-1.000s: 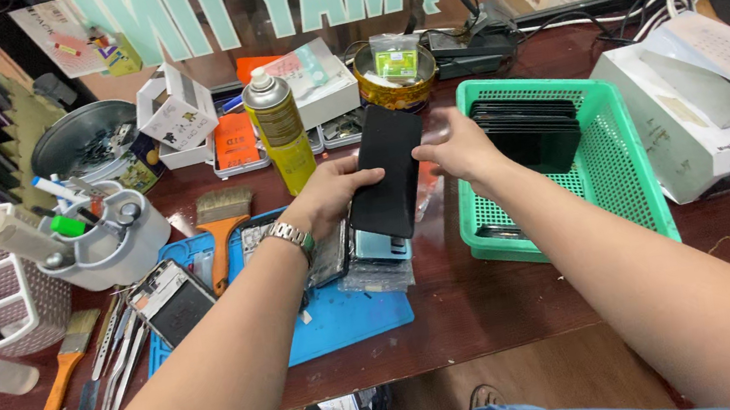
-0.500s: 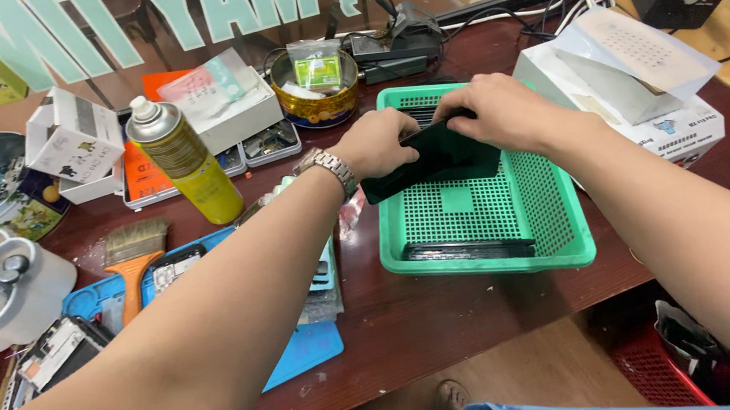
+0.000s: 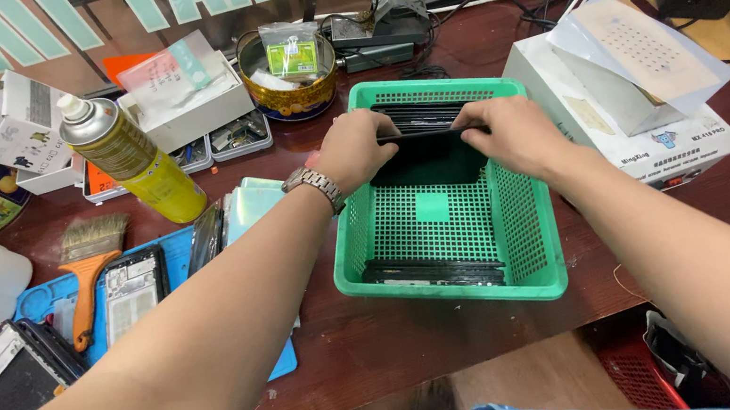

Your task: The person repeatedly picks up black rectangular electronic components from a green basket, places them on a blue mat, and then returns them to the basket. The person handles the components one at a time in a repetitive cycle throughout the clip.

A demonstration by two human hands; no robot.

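Two hands work over one green plastic basket (image 3: pixel 532 239). The left hand (image 3: pixel 355 147), with a metal wristwatch (image 3: pixel 313 187) on its wrist, and the right hand (image 3: pixel 507 133) each pinch an end of one flat black panel (image 3: pixel 430 160), held edge-up between them inside the far half of the basket. The fingers of both hands are closed on it.

The panel is thin, dark and glossy, rectangular, with a narrow top edge; just beyond the fingertips a small stack of similar dark panels (image 3: pixel 419 115) leans against the far basket wall — how many, I cannot tell. Nearer the body, below the hands, another dark flat piece (image 3: pixel 432 272) lies on the mesh floor.

Left of the left hand stands one yellow spray can (image 3: pixel 130 157) with a white nozzle, and further left one orange-handled brush (image 3: pixel 88 268) lies on a blue mat (image 3: pixel 45 299) beside two opened phones (image 3: pixel 131 287).

Beyond the hands sits one round gold tin (image 3: pixel 289 101) holding a clear bag with a green label. Two white cartons lie left of it (image 3: pixel 179 98) — one tilted, one flat with a pink-and-teal sheet. Right of the right hand is one white box (image 3: pixel 662 149) under loose white paper sheets.
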